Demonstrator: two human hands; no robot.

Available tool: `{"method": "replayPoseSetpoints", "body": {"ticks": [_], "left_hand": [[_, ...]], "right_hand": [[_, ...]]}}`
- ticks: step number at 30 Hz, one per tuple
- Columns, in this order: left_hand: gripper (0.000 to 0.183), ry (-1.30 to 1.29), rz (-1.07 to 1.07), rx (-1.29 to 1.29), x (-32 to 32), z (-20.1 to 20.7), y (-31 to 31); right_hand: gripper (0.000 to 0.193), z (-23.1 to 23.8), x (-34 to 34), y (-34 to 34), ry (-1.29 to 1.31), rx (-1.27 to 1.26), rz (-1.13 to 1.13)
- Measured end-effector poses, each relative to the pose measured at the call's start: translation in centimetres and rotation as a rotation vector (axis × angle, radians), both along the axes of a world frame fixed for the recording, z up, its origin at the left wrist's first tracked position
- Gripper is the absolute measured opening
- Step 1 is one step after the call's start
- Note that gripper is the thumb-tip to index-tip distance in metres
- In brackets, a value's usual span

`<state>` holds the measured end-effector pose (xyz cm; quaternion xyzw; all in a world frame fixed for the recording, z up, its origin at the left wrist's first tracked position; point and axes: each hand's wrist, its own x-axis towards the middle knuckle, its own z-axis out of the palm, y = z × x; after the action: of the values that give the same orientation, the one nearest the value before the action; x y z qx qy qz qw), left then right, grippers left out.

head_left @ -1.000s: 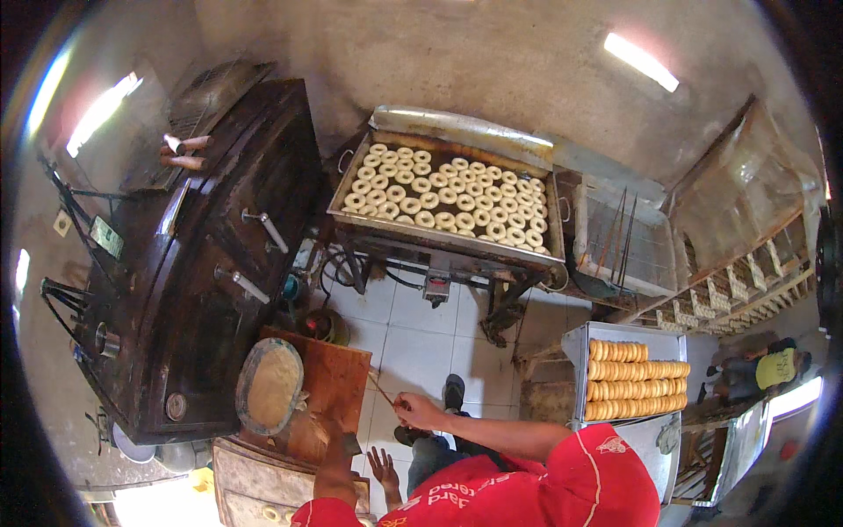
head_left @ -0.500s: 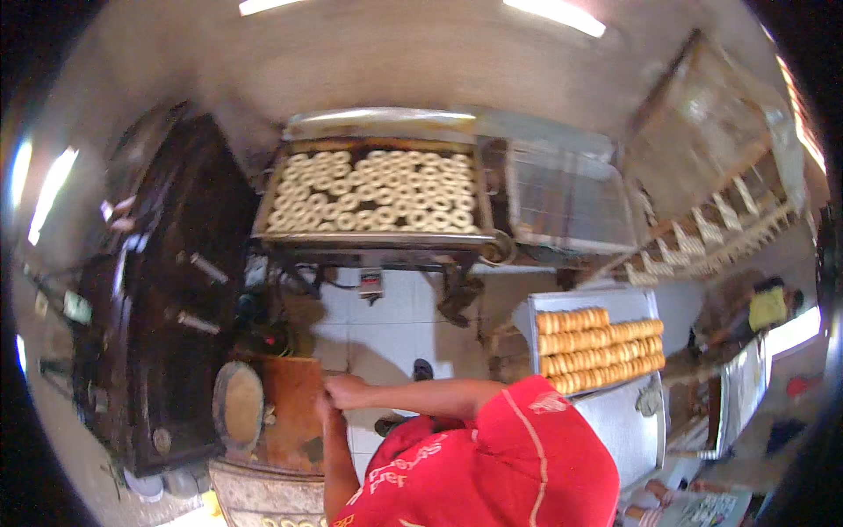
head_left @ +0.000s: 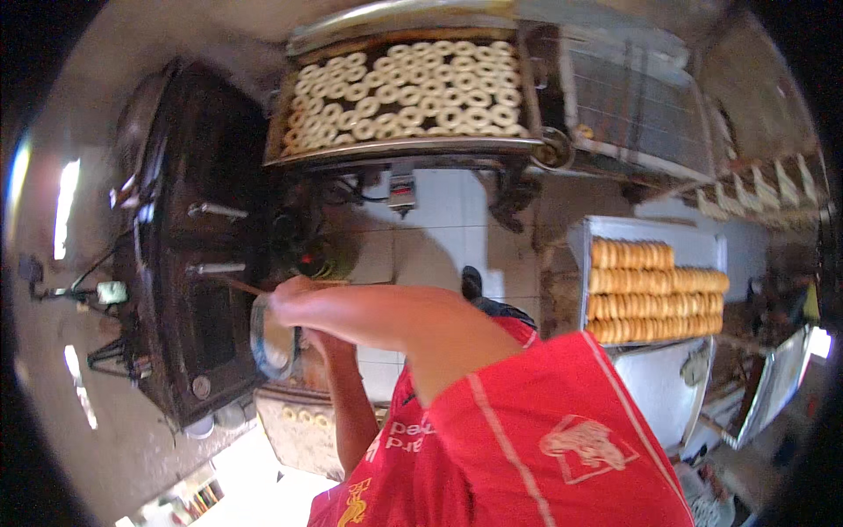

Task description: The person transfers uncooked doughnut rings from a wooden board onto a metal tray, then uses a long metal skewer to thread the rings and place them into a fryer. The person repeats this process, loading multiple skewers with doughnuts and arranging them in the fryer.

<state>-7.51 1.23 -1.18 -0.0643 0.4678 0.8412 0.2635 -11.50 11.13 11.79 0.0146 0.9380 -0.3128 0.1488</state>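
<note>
My right hand (head_left: 291,301) reaches across to the left, its fingers closed, though motion blurs them. A thin brown stick (head_left: 249,286) juts out from it toward the dark oven. Just below, my left hand (head_left: 323,341) is close to the right one, its fingers mostly hidden. Beside both hands stands a round basin (head_left: 261,351) with a pale tan filling, partly covered by my right hand. It rests on a brown wooden surface (head_left: 309,376).
A dark oven (head_left: 189,228) with two metal handles stands left. Ahead, a frying vat (head_left: 395,151) holds many pale dough rings. At right, a metal tray (head_left: 659,230) carries rows of golden rings (head_left: 654,306). Lower left, a floury board (head_left: 294,439) bears several rings.
The view has shifted, so the vat sits higher in the picture. My hands, earlier together at the wooden surface's edge, have moved forward to the basin. The thin stick now shows.
</note>
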Motion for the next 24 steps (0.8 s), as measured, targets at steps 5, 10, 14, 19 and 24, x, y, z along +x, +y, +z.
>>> {"method": "replayPoseSetpoints", "body": {"ticks": [5,10,14,19,24], "left_hand": [[0.035,-0.015,0.005,-0.201,5.0,6.4,6.2],[0.026,-0.057,-0.17,-0.505,2.7,2.2,6.7],[0.022,0.225,-0.192,-0.852,1.1,4.2,8.7],[0.018,1.084,-0.355,-0.963,-6.1,9.0,18.2],[0.019,1.297,-0.564,-0.94,-15.3,8.1,29.5]], "right_hand": [[0.025,-2.7,5.0,7.4,0.072,-0.397,-0.579],[0.028,-9.9,12.8,19.4,0.48,-0.429,-0.796],[0.028,-5.5,20.4,28.1,-0.01,-0.048,-0.975],[0.034,-3.5,23.1,38.6,0.45,0.44,-0.875],[0.042,1.0,16.1,45.3,0.109,0.707,-0.693]]}}
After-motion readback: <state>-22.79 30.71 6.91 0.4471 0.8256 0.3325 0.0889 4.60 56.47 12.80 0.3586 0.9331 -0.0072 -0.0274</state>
